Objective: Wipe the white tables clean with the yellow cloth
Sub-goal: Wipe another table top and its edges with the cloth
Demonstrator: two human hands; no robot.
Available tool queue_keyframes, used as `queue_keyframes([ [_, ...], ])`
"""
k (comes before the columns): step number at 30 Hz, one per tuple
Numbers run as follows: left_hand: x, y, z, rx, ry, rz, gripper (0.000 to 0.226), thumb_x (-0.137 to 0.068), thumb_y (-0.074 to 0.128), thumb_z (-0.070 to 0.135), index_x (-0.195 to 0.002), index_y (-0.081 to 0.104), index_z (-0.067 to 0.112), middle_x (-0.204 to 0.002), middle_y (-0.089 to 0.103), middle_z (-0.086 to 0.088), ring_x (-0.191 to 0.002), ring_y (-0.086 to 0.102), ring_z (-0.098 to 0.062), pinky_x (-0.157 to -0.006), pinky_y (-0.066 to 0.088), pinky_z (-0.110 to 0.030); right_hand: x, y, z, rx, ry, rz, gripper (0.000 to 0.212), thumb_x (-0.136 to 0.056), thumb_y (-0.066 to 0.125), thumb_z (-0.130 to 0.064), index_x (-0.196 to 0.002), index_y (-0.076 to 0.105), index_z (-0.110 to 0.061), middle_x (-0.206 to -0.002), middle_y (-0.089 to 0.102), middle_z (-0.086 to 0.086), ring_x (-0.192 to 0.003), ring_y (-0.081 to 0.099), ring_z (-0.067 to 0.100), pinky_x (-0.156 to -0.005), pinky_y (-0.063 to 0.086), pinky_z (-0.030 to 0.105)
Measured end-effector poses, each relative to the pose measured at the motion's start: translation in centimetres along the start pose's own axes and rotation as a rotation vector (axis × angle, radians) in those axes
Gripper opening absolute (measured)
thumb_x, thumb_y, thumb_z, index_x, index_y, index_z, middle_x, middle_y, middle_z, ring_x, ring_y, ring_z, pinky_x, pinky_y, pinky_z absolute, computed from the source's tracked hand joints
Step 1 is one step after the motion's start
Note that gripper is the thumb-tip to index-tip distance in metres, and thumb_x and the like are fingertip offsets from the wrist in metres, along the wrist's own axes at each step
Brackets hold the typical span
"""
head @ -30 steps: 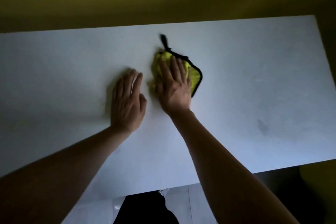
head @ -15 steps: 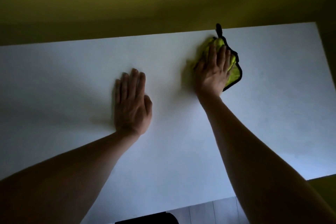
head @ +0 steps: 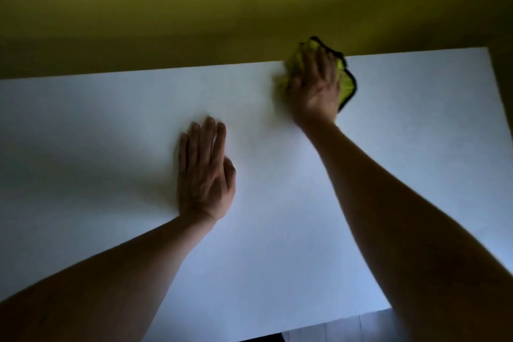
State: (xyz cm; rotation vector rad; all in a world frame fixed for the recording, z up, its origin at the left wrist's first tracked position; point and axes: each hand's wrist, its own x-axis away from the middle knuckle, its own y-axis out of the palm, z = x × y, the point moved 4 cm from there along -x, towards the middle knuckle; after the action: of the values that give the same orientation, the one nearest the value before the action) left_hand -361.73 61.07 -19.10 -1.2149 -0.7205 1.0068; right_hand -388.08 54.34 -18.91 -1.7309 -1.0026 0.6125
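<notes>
Your right hand (head: pixel 313 89) presses the yellow cloth (head: pixel 345 83) flat at the far edge of the white counter (head: pixel 388 161), fingers (head: pixel 322 64) straight over it, not clenched. Keep the palm's weight even so the overhanging corner doesn't slip off. Your left hand (head: pixel 205 175) lies flat, fingers released, bracing you; lean on it.
</notes>
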Motion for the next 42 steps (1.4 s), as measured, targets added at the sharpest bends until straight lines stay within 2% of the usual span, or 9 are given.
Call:
queue_keyframes([
  [7, 0.1, 0.3, 0.0, -0.008, -0.005, -0.002, 0.064, -0.100, 0.037, 0.024, -0.162, 0.030, 0.008, -0.170, 0.024, -0.012, -0.157, 0.021, -0.038, -0.128, 0.016, -0.055, -0.6, -0.7, 2.3, 0.048, 0.155, 0.051, 0.060, -0.100, 0.041, -0.039, -0.158, 0.027, -0.026, -0.167, 0.015, 0.006, -0.154, 0.009, 0.024, -0.123, 0.012, 0.045],
  [12, 0.1, 0.2, 0.1, -0.036, 0.000, 0.007, 0.063, -0.100, 0.039, 0.023, -0.161, 0.034, 0.009, -0.169, 0.028, -0.012, -0.155, 0.027, -0.038, -0.128, 0.017, -0.053, 4.4, 3.1, -7.6, -0.020, -0.295, -0.078, 0.065, -0.093, 0.051, -0.039, -0.155, 0.036, -0.025, -0.164, 0.025, 0.009, -0.153, 0.015, 0.027, -0.122, 0.015, 0.045],
  [15, 0.0, 0.3, 0.1, -0.040, 0.004, 0.020, 0.062, -0.099, 0.037, 0.024, -0.160, 0.036, 0.009, -0.168, 0.031, -0.013, -0.154, 0.030, -0.037, -0.127, 0.019, -0.053, 5.5, 3.6, -9.1, -0.027, -0.386, -0.107, 0.060, -0.097, 0.047, -0.040, -0.154, 0.036, -0.026, -0.164, 0.024, 0.006, -0.154, 0.014, 0.021, -0.124, 0.008, 0.046],
  [18, 0.1, 0.1, 0.2, -0.038, -0.005, 0.019, 0.063, -0.098, 0.037, 0.024, -0.159, 0.037, 0.011, -0.167, 0.033, -0.013, -0.153, 0.032, -0.037, -0.127, 0.020, -0.054, 4.3, 2.3, -5.8, -0.040, -0.418, -0.113, 0.057, -0.100, 0.044, -0.041, -0.155, 0.034, -0.028, -0.165, 0.022, 0.003, -0.154, 0.012, 0.019, -0.125, 0.006, 0.043],
  [25, -0.8, -0.1, 2.3, -0.082, -0.116, -0.030, 0.067, -0.089, 0.038, 0.025, -0.150, 0.045, 0.000, -0.158, 0.041, -0.026, -0.143, 0.040, -0.049, -0.120, 0.027, -0.058, 0.1, -2.5, 7.4, -0.036, -0.125, -0.011, 0.056, -0.101, 0.043, -0.039, -0.155, 0.033, -0.031, -0.165, 0.023, 0.002, -0.154, 0.012, 0.022, -0.124, 0.011, 0.044],
  [27, -1.3, 0.0, 4.7, -0.051, -0.072, -0.029, 0.065, -0.090, 0.039, 0.022, -0.150, 0.045, -0.003, -0.157, 0.042, -0.027, -0.144, 0.040, -0.049, -0.121, 0.028, -0.059, 0.0, -2.7, 7.7, -0.020, -0.131, 0.006, 0.056, -0.101, 0.043, -0.039, -0.155, 0.033, -0.030, -0.165, 0.024, 0.003, -0.154, 0.013, 0.023, -0.123, 0.012, 0.045],
  [31, -2.0, 2.3, 14.3, 0.040, 0.247, -0.072, 0.062, -0.096, 0.041, 0.020, -0.155, 0.042, 0.001, -0.163, 0.037, -0.019, -0.151, 0.036, -0.040, -0.124, 0.028, -0.055, -0.4, -2.9, 7.6, 0.034, -0.262, -0.006, 0.057, -0.099, 0.040, -0.040, -0.155, 0.035, -0.027, -0.164, 0.026, 0.006, -0.154, 0.015, 0.024, -0.124, 0.009, 0.048],
  [35, -4.0, 4.6, 21.3, 0.058, 0.206, -0.108, 0.063, -0.098, 0.038, 0.022, -0.158, 0.037, 0.004, -0.165, 0.036, -0.017, -0.152, 0.035, -0.038, -0.125, 0.026, -0.054, -2.3, -3.8, 10.0, -0.003, -0.363, -0.057, 0.056, -0.101, 0.042, -0.039, -0.155, 0.033, -0.030, -0.165, 0.023, 0.002, -0.154, 0.012, 0.019, -0.125, 0.004, 0.045],
  [42, -4.4, 5.6, 22.3, 0.032, 0.142, -0.103, 0.066, -0.095, 0.033, 0.023, -0.160, 0.036, 0.009, -0.168, 0.029, -0.012, -0.155, 0.028, -0.036, -0.125, 0.024, -0.054, -8.6, -9.4, 24.6, 0.064, -0.039, 0.032, 0.058, -0.102, 0.040, -0.039, -0.157, 0.029, -0.029, -0.164, 0.025, 0.005, -0.152, 0.017, 0.028, -0.122, 0.017, 0.046],
])
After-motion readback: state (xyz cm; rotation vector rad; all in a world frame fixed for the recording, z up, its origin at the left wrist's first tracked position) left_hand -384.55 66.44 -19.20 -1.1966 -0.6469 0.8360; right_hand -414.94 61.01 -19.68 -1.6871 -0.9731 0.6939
